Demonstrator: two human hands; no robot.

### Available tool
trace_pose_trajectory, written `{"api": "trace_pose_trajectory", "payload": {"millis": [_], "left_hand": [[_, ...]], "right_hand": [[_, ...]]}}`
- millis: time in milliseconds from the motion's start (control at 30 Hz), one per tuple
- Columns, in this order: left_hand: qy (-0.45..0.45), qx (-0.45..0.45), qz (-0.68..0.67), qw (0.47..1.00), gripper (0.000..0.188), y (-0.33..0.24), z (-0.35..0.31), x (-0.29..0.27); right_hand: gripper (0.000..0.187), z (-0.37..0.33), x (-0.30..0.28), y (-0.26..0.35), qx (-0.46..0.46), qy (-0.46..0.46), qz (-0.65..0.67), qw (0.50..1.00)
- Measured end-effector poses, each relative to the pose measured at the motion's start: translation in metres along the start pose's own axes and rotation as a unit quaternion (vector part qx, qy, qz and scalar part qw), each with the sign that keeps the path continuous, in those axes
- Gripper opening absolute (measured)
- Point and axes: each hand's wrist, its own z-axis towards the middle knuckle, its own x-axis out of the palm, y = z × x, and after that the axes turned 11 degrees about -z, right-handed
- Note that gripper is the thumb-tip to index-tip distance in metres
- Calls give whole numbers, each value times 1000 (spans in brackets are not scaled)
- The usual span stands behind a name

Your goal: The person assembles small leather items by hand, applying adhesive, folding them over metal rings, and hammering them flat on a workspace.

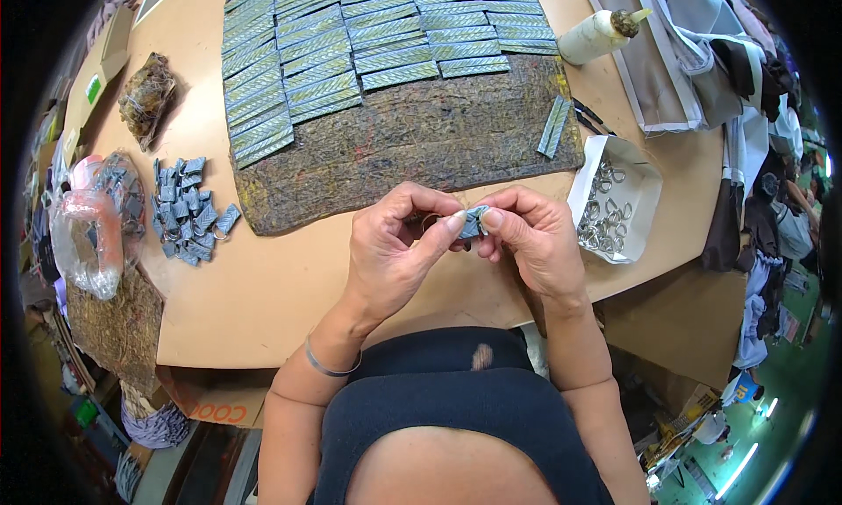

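Head view shows both hands raised above the table (289, 303), left hand (390, 251) and right hand (531, 238) pinching one small grey strap piece (474, 222) between fingertips, close together for fine folding; a box of metal rings (614, 209) sits within right reach.

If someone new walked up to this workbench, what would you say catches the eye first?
Probably the rows of grey patterned strips laid side by side on a dark felt mat at the far middle of the table. Next, the left hand and right hand, meeting just in front of the mat and pinching a small folded grey strip between the fingertips. A white box of metal rings sits to the right, a pile of folded pieces to the left.
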Motion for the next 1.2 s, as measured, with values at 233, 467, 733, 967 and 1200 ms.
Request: {"api": "trace_pose_trajectory", "payload": {"millis": [233, 467, 733, 967, 1200], "left_hand": [[8, 4, -13, 1000, 9, 0, 0, 1], [5, -5, 22, 1000, 8, -1, 0, 1], [18, 54, 178, 982, 7, 9, 0, 2], [-4, 60, 114, 992, 7, 8, 3, -3], [15, -43, 37, 998, 7, 1, 1, -7]], "right_hand": [[14, -1, 0, 3, 12, -2, -17, 1000], [13, -2, -1, 5, 5, -3, -55, 998], [10, 1, 4, -3, -136, -84, -353, 922], [12, 1, 10, -12, -108, -74, -277, 952], [14, 2, 5, -6, -145, -31, -343, 927]]}}
